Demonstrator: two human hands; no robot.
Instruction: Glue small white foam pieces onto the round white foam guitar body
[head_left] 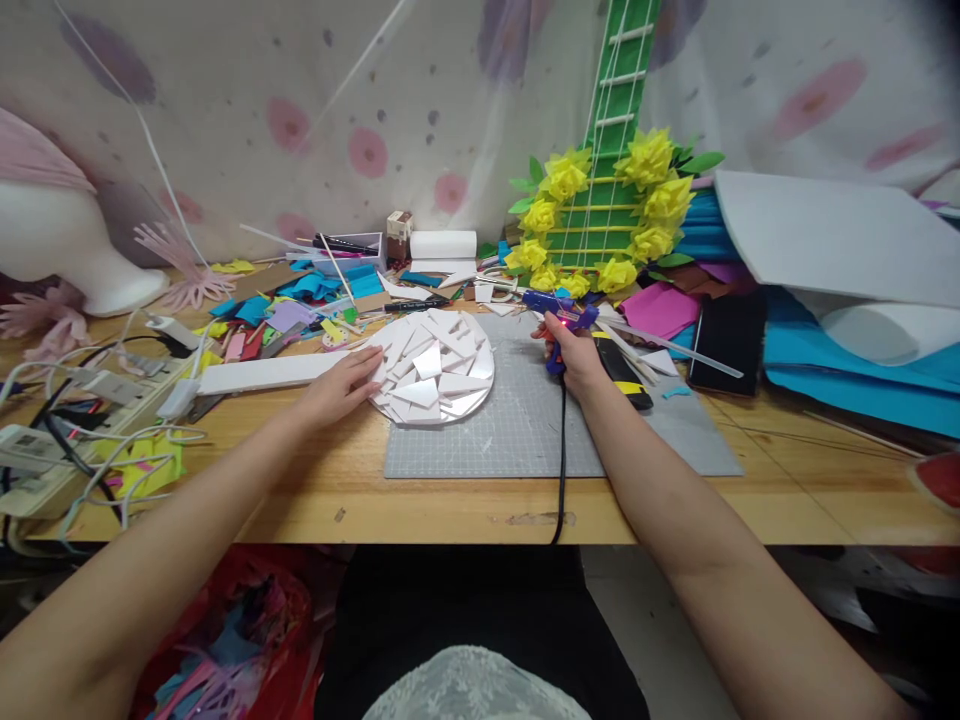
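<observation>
My right hand [574, 350] is wrapped round a blue hot glue gun [556, 305] with a small red light, above the grey cutting mat [480, 455]. A black cord hangs from its handle, and a clear glue stick [675, 347] extends behind it to the right. With fingers stretched out, my left hand [346, 385] lies at the left edge of a round white disc [476, 395]. Many loose-looking white foam board pieces [416, 393] cover the disc, overlapping at angles. A long white strip [262, 373] runs left from beside that hand.
A green guitar-shaped piece [592, 240] with yellow paper flowers leans at the back. A yellow-and-black cutter [622, 372] lies by my right wrist. Paper scraps [300, 315] clutter the rear, a cabled power strip [112, 410] is left, and blue sheets [862, 370] are stacked right.
</observation>
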